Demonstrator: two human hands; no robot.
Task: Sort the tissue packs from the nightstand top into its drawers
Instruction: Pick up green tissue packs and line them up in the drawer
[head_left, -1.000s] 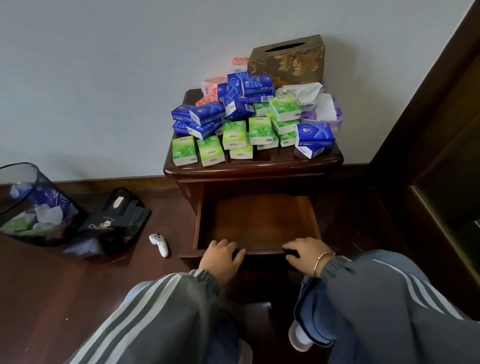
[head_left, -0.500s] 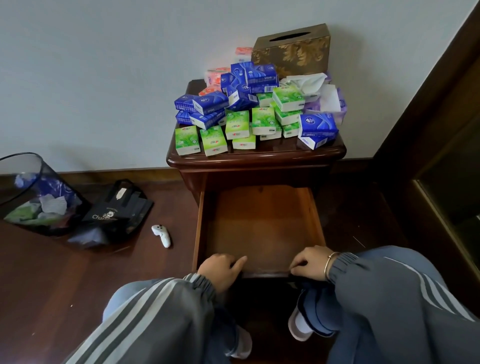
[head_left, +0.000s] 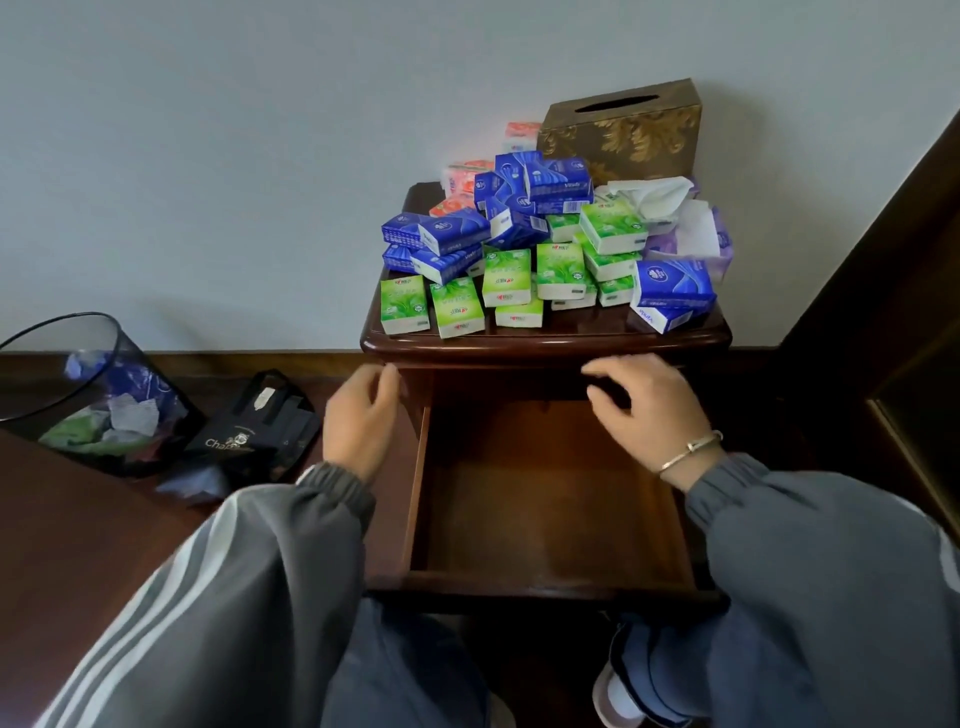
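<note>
A dark wooden nightstand (head_left: 545, 344) stands against the wall. Its top carries a pile of green tissue packs (head_left: 506, 278), blue tissue packs (head_left: 452, 233) and a few pink packs (head_left: 467, 174) at the back. The top drawer (head_left: 550, 582) is pulled far out and holds nothing. My left hand (head_left: 358, 415) hovers at the drawer's left side, just below the nightstand's edge, fingers loosely curled and holding nothing. My right hand (head_left: 644, 402), with a bracelet on the wrist, hovers over the drawer's back part, fingers relaxed and spread, also holding nothing.
A gold patterned tissue box (head_left: 623, 130) and an open purple pack with loose white tissues (head_left: 685, 234) sit at the back right. On the floor to the left are a black mesh waste bin (head_left: 78, 389) and a black bag (head_left: 254, 426). Dark furniture (head_left: 909, 338) stands right.
The drawer has come further out. Both hands have let go of its front edge and risen toward the nightstand top.
</note>
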